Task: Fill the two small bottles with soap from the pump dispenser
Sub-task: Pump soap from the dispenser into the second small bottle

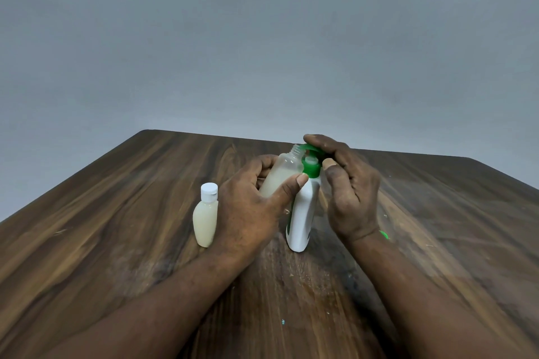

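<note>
A white pump dispenser [302, 213] with a green pump head [311, 167] stands upright on the wooden table [116, 198]. My right hand [347, 186] rests on top of the pump head, fingers curled over it. My left hand [253, 207] grips an uncapped clear small bottle [284, 175], tilted so that its threaded mouth sits under the green spout; pale soap fills its lower part. A second small bottle [205, 220], full of pale soap and closed with a white cap, stands upright just left of my left hand.
A small green piece [384, 234] lies on the table behind my right wrist, mostly hidden. The table's far edge runs just beyond the bottles, with a plain grey wall behind. Small specks dot the wood near me.
</note>
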Demonstrator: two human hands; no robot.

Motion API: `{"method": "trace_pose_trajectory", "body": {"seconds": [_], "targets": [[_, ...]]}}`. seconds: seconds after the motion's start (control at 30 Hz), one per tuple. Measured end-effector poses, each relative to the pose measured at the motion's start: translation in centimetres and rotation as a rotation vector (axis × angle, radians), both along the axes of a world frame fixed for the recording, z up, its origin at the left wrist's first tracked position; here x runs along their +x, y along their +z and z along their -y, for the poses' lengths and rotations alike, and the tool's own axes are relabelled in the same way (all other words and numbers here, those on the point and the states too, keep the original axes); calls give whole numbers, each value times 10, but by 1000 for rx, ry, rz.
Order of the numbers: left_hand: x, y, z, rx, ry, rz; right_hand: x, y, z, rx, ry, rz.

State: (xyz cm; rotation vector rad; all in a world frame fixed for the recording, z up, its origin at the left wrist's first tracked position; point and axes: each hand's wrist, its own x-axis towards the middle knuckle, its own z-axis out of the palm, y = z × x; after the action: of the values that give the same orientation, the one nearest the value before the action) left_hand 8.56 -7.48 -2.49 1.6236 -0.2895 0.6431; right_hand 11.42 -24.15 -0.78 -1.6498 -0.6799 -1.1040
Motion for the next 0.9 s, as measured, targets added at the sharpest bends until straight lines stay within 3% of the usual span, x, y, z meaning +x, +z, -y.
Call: {"method": "trace_pose_trajectory", "body": {"seconds": [0.9], "targets": [[-8,0,0,60,57,-8,0,-6,-1,5,4,-10]]}}
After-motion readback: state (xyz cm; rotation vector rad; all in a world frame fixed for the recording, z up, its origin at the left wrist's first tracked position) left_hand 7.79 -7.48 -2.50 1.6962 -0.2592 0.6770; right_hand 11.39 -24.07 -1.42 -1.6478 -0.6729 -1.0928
